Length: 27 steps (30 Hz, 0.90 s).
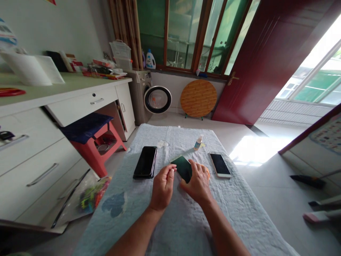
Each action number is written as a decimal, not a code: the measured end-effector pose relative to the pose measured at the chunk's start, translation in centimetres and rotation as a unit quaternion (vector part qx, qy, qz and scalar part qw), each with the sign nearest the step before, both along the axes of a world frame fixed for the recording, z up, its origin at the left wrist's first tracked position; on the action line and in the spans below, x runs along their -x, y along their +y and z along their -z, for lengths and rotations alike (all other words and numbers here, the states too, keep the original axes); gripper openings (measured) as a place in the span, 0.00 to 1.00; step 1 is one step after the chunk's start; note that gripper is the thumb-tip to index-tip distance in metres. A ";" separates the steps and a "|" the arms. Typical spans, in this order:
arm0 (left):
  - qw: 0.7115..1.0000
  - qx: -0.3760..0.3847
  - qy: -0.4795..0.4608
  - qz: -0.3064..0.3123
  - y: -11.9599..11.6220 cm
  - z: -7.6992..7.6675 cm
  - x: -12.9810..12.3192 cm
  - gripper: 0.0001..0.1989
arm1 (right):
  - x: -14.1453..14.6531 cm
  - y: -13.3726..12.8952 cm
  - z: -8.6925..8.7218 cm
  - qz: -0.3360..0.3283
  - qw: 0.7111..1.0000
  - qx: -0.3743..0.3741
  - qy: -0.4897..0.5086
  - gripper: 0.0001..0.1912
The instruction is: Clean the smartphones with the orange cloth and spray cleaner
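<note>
A dark green-black phone (182, 168) lies tilted on the blue cloth between my hands. My right hand (197, 182) curves over its right side, thumb and fingers around its edge. Just left of it, my left hand (163, 186) is closed, with thumb and forefinger pinched together near the phone's lower left; whatever they pinch is too small to make out. Part of an orange object (207, 172) shows behind my right fingers. A black phone (145, 162) lies to the left, and a white-framed phone (220, 165) to the right. Behind stands a small spray bottle (198, 143).
The cloth-covered table (173, 135) spans the middle. Left are a pink stool (99, 153), a plastic bag (87, 199) and a white desk (80, 89). Beyond stand a washing machine (140, 92) with its door open, and a round wooden tabletop (198, 97). A broom (307, 181) is at the right.
</note>
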<state>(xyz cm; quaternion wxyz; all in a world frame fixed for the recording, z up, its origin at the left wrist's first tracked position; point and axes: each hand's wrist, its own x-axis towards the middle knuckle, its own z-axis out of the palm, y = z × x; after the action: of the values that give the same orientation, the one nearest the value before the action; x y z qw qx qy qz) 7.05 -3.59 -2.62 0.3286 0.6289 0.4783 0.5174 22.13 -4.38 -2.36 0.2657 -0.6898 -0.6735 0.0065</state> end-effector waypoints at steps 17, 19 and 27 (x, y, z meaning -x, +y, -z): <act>0.999 0.005 0.020 0.037 0.0 1.1 -0.4 0.12 | -11.2 3.1 0.7 0.276 0.959 -0.043 0.050 0.34; 0.999 0.010 0.015 0.039 0.1 1.3 -0.4 0.12 | -12.0 3.2 1.1 0.311 0.949 -0.015 0.046 0.35; 0.999 0.020 0.004 0.044 0.3 1.2 -0.5 0.11 | -12.7 3.2 1.7 0.344 0.937 0.051 0.029 0.35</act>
<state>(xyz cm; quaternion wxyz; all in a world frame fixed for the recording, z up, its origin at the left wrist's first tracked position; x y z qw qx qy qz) 7.55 -3.27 -3.79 0.3618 0.6447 0.4614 0.4904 34.87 -1.13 -4.07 0.2357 -0.8913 -0.3862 -0.0305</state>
